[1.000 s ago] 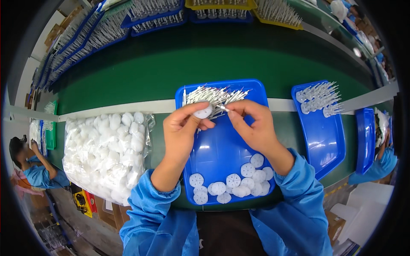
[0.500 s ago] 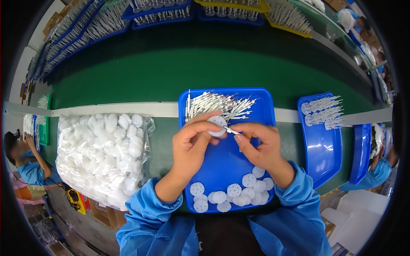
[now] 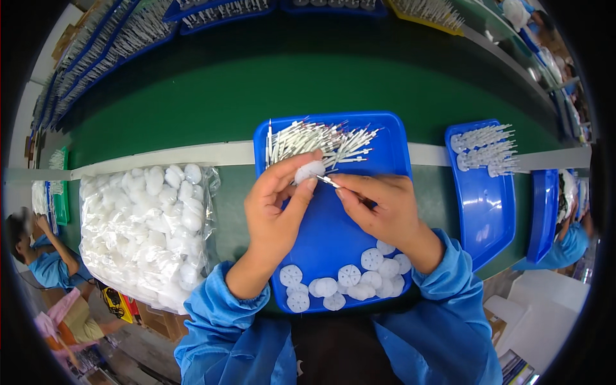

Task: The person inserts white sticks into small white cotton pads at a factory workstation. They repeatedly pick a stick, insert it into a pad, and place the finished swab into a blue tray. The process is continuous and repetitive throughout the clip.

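Just above the middle of the blue tray [image 3: 333,224], the left hand [image 3: 269,205] holds one white disc [image 3: 310,170] pinched between thumb and fingers, near the heap of sticks [image 3: 321,141]. The right hand [image 3: 391,205] is closed narrow on one thin stick [image 3: 329,182], gripped between the thumb and the fingers, with its far end pointing up and left at the lower right edge of the disc. Whether that end sits in a hole of the disc or only meets its edge, I cannot tell. Both hands are over the tray, just beside each other, and both wrists come out of blue sleeves [image 3: 224,308]. At the far end of the tray the white sticks lie in a loose, criss-crossed pile; at the near end lie loose discs [image 3: 350,276], some overlapping, several with small holes showing. Left of the tray, on the green table [image 3: 256,90], rests a clear bag [image 3: 144,237] full of white round pieces. To the right, another tray [image 3: 486,221] carries rows of discs with sticks [image 3: 484,151] at its far end. More trays packed with sticks stand along the back, one of them a yellow tray [image 3: 427,24], and at the far left a co-worker [image 3: 54,263] in blue has an arm raised
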### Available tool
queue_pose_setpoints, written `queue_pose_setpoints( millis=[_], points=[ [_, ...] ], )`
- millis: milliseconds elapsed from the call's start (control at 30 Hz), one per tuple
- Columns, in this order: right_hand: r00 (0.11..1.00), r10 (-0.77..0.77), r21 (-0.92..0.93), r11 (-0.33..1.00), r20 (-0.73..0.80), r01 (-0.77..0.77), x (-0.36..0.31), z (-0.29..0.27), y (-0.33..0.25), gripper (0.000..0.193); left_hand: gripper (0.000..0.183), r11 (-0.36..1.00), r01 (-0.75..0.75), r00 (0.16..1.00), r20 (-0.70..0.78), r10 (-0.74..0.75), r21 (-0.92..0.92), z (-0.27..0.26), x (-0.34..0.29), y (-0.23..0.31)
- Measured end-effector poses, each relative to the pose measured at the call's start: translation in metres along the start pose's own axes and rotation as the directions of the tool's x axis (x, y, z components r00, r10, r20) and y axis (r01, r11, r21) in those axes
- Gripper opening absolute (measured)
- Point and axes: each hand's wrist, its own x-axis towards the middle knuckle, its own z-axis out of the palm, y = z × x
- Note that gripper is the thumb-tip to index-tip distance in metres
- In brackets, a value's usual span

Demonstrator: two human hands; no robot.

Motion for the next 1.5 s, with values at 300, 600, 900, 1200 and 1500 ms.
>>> queue_pose_setpoints(
  millis=[300, 600, 900, 1200, 1500],
  points=[
    [0.98, 0.199, 0.132, 0.971, 0.029, -0.201, -0.005, -0.001, -0.01, 0.02, 0.032, 0.901, -0.241, 0.97, 0.062, 0.234, 0.362, -0.004, 0.002, -0.009],
    [0.997, -0.029, -0.166, 0.986, -0.076, 0.016, 0.0, -0.003, -0.002, 0.015, 0.035, 0.78, -0.305, 0.943, 0.058, 0.328, 0.547, 0.01, 0.001, 0.002],
    [0.937, -0.349, -0.494, 0.819, -0.027, 0.291, 0.006, -0.005, -0.006, 0.018, 0.037, 0.937, -0.11, 0.986, -0.085, 0.146, 0.332, 0.013, -0.011, -0.005],
    [1.0, 0.001, -0.159, 0.987, -0.022, -0.005, 0.001, -0.005, -0.004, 0.02, 0.044, 0.991, -0.007, 1.0, -0.004, 0.008, 0.137, 0.009, -0.003, 0.003],
    [0.983, 0.159, 0.358, 0.916, 0.095, -0.183, 0.005, -0.009, 0.0, 0.032, 0.049, 0.8, -0.317, 0.947, 0.123, 0.296, 0.51, 0.006, 0.001, 0.008]
  ],
)
